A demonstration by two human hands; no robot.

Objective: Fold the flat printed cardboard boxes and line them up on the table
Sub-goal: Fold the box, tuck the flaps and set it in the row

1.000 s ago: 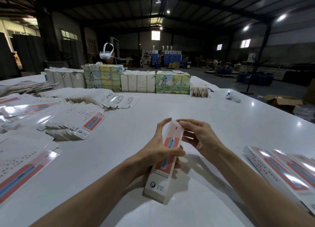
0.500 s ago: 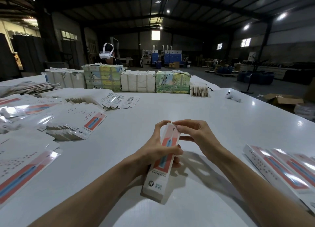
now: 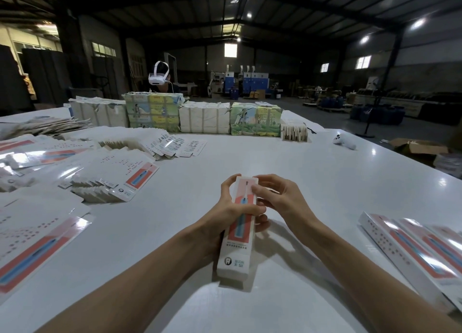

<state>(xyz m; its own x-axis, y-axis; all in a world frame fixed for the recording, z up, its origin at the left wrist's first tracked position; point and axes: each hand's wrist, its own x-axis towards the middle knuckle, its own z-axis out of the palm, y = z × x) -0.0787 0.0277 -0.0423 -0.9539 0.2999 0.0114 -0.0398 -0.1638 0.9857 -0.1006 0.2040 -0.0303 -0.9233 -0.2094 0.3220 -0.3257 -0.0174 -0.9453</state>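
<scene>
Head camera view shows you holding a long white cardboard box [image 3: 236,257], printed with a coral-red panel and a blue toothbrush, over the middle of a glossy white table [image 3: 312,187]. Your left hand [image 3: 222,215] wraps around the box's midsection, thumb laid across the printed front and fingers curled behind, with the index finger running up its left edge. Your right hand [image 3: 282,202] meets it at the far, upper end, where thumb and fingertips pinch the top of the box. The two hands sit close together, both clamped on the same carton. The box tilts with its lower end toward you, near the tabletop; whether that end touches the surface cannot be told. To your right, a row of folded boxes [image 3: 410,247] of the same print lies side by side near the table's edge. To your left, fanned stacks of flat printed cardboard blanks [image 3: 117,177] cover the table. Along the far edge stand wrapped bundles [image 3: 203,117] of white and green-and-yellow illustrated packs, with a person in a white headset [image 3: 158,77] behind them. A small white controller [image 3: 346,142] rests well apart at the far right.
</scene>
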